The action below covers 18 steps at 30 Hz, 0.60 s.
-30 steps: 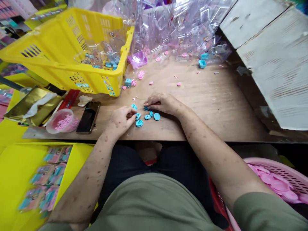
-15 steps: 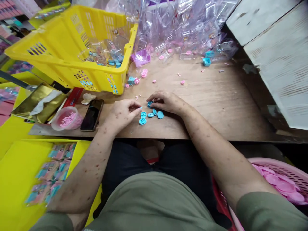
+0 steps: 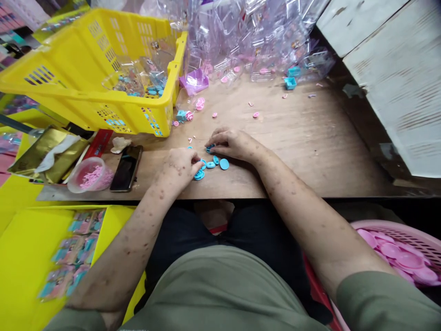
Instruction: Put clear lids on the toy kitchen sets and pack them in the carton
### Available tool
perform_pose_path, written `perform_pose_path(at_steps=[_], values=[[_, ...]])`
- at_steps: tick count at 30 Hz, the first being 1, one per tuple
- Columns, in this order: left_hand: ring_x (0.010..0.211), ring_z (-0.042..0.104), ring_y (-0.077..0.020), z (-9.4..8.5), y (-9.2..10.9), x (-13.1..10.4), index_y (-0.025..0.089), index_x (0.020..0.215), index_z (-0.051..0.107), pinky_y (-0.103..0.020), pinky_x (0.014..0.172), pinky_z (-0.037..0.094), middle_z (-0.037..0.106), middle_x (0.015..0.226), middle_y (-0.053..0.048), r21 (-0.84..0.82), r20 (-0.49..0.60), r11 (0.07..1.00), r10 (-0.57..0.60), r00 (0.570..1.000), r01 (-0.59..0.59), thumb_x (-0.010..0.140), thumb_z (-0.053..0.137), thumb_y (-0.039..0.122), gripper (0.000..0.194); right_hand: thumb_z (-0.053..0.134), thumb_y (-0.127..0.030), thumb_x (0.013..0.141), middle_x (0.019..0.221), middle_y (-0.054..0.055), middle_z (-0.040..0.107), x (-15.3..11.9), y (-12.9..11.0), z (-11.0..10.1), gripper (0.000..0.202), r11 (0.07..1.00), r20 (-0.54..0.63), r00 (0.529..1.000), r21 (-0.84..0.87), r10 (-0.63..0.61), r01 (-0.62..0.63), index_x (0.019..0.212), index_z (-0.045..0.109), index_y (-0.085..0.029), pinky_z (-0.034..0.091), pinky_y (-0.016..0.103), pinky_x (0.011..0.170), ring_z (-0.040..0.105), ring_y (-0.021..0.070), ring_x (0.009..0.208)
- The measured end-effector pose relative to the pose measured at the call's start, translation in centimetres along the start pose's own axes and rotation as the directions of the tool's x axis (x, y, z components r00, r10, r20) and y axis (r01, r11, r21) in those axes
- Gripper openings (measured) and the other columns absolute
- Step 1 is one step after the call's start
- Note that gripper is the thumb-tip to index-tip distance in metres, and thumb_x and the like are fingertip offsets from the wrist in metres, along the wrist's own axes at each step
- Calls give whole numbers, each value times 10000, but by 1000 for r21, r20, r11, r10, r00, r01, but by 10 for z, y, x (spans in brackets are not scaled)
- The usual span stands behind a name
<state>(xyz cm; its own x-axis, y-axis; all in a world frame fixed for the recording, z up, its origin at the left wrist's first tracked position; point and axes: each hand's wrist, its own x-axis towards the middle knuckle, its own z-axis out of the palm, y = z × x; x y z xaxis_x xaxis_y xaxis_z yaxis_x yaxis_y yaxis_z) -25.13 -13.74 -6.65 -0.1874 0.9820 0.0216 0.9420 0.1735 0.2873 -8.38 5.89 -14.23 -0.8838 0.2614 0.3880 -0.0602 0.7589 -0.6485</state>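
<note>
Roughly five blue discs (image 3: 224,164) are clustered on the surface (image 3: 310,147); one is pinched by left hand (image 3: 179,166) fingers, another is pressed under curled right hand (image 3: 232,143) fingers.

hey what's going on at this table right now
A seated person works with both hands on a cluster of small blue plastic pieces lying on a wooden table. The left hand rests its fingertips on one blue piece near the table's front edge; the right hand presses on another just behind it. A yellow crate sits to the left, clear plastic packaging is piled at the back, and a phone lies beside a tub of pink pieces.
</note>
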Motion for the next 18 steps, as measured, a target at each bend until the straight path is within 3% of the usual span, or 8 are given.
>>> perform_pose_path(at_steps=[5, 9, 14, 18], values=[[846, 745, -303, 10, 8, 2, 246, 833, 795, -412, 802, 595, 794, 844, -76, 65, -51, 997, 35, 998, -32, 951, 846, 323, 149, 772, -212, 1038, 1365, 131, 728, -2, -8, -10, 315, 999, -113, 993, 18, -37, 39, 1349, 825, -211, 632, 380, 984, 751, 238, 1047], [854, 741, -304, 12, 15, 1, 241, 850, 784, -408, 791, 587, 784, 865, -85, 110, -58, 993, 59, 997, -52, 958, 808, 243, 111, 695, -236, 1082, 1231, 101, 773, -20, -36, -23, 232, 998, -169, 984, -37, -62, 56, 1275, 821, -212, 627, 389, 968, 738, 238, 1005], [1002, 786, -339, -3, 33, 2, 201, 963, 832, -406, 847, 585, 836, 1031, -135, 211, 67, 977, -40, 997, 25, 1015, 776, 235, 84, 790, -168, 1014, 1228, 98, 766, -53, -66, -12, 240, 995, -75, 994, -54, 78, -82, 1246, 820, -220, 632, 367, 913, 749, 245, 1021], [1046, 793, -315, -17, 43, 6, 187, 1031, 854, -377, 900, 580, 851, 1059, -121, 205, 161, 971, -155, 975, 121, 1035, 787, 244, 89, 739, -106, 1036, 1136, 83, 757, -72, -72, 1, 214, 982, -134, 979, -85, 156, -168, 1180, 838, -228, 639, 387, 931, 757, 253, 1007]])
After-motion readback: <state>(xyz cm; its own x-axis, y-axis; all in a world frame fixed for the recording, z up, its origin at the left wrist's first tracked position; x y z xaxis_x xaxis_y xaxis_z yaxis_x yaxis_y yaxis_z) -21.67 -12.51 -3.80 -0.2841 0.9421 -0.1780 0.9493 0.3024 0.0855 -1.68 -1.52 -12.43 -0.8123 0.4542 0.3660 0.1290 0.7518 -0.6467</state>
